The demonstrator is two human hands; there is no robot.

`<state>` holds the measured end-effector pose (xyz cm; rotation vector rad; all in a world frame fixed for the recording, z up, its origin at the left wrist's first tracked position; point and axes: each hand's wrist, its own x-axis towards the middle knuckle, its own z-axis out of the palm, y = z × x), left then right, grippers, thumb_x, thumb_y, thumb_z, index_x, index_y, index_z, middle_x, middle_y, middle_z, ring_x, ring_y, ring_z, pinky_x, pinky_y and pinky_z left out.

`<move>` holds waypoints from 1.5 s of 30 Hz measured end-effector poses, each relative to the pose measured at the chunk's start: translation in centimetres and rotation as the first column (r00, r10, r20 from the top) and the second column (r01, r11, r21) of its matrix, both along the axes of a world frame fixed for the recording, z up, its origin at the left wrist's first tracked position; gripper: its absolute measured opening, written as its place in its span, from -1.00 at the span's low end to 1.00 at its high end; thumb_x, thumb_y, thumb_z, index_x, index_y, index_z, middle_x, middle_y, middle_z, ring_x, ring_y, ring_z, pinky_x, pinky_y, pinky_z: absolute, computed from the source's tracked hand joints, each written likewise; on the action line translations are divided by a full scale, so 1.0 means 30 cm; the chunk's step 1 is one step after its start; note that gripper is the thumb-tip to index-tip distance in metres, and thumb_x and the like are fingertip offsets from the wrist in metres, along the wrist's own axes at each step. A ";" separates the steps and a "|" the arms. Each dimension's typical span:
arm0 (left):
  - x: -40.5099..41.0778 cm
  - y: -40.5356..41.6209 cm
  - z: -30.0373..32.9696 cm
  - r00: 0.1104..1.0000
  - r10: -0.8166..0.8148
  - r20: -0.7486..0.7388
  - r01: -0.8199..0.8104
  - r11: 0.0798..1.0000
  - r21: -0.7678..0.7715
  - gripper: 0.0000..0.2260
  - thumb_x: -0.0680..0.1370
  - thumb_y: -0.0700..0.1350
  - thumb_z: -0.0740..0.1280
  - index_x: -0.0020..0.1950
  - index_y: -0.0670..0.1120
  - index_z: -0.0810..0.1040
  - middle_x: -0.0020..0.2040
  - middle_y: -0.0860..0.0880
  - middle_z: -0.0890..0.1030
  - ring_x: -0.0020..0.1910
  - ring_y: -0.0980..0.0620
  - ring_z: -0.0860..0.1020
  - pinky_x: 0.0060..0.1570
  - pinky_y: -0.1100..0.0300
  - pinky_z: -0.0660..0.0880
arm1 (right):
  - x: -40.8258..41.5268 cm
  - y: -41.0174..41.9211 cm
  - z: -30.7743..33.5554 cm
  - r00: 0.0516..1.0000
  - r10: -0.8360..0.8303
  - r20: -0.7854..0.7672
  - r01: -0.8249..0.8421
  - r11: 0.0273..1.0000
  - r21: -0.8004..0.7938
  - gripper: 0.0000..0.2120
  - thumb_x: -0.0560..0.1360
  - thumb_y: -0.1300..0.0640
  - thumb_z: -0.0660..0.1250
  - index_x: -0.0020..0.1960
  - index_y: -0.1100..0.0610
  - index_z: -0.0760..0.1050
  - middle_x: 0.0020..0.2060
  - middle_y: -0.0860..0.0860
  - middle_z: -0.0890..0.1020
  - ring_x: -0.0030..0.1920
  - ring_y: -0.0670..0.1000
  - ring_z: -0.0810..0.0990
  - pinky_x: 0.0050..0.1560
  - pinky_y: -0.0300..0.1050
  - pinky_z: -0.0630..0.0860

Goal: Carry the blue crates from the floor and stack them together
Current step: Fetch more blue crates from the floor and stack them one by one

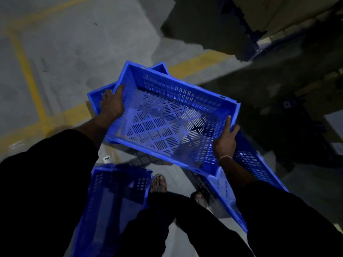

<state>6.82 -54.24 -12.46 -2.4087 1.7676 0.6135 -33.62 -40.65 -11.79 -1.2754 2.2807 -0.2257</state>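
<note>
dim, grainy wide-angle view, motion-blurred, dark shadows upper right, edges bent

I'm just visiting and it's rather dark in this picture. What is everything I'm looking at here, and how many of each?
held crate: one, blue, perforated, empty, carried tilted in the middle of the view
crate behind it: one, blue, partly hidden beyond the held crate
crate at lower left: one, blue, low beside the person's legs
crate at lower right: one, blue, under the held crate's right end
floor: grey concrete
floor lines: several, yellow, painted at left and across the middle
dark shapes: upper right, too dim to name
feet: two, in sandals, bottom centre
left hand: one, its grip on the held crate's left wall
right hand: one, its grip on the right wall, a pale band at the wrist
</note>
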 end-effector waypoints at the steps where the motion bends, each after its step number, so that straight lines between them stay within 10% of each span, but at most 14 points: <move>1: -0.008 0.016 0.037 1.000 -0.018 -0.011 0.017 1.000 -0.015 -0.32 0.59 -0.26 0.25 0.59 0.20 0.09 0.42 -0.33 0.24 0.32 -0.51 0.34 0.22 -0.41 0.37 | -0.018 0.010 0.045 1.000 0.001 -0.002 -0.001 1.000 -0.001 -0.01 0.36 0.43 0.23 0.61 -0.13 -0.10 0.58 0.20 -0.02 -0.29 0.21 0.46 -0.28 -0.09 0.32; 18: -0.167 0.297 0.978 0.856 -0.503 -0.118 0.495 0.864 -0.095 -0.41 0.65 -0.18 0.16 0.65 0.07 0.07 0.31 -0.33 0.30 -0.30 -0.22 0.43 -0.22 -0.13 0.54 | -0.266 0.459 0.910 0.968 -0.185 0.172 0.214 0.962 -0.168 -0.36 0.56 0.37 0.20 0.57 -0.03 0.22 0.23 0.30 0.35 0.06 0.34 0.50 0.14 0.10 0.43; 38: -0.806 0.904 1.187 0.634 -0.744 -0.208 0.694 0.667 -0.272 -0.46 0.64 -0.23 0.18 0.62 0.00 0.20 0.10 -0.28 0.38 -0.16 -0.30 0.48 -0.11 -0.22 0.50 | -0.636 1.553 1.179 0.865 -0.494 0.089 0.498 0.821 -0.280 -0.44 0.58 0.30 0.17 0.54 -0.01 0.26 0.11 0.24 0.44 0.00 0.25 0.49 -0.02 -0.05 0.37; 45: -1.222 1.189 1.258 0.401 -0.875 -0.271 0.828 0.473 -0.302 -0.47 0.67 -0.19 0.15 0.62 0.10 0.18 0.20 -0.29 0.40 -0.08 -0.29 0.50 -0.12 -0.01 0.44 | -0.779 2.064 1.221 0.733 -0.677 0.073 0.658 0.677 -0.329 -0.43 0.56 0.34 0.18 0.53 0.00 0.30 -0.01 0.21 0.43 -0.10 0.22 0.47 -0.10 -0.16 0.27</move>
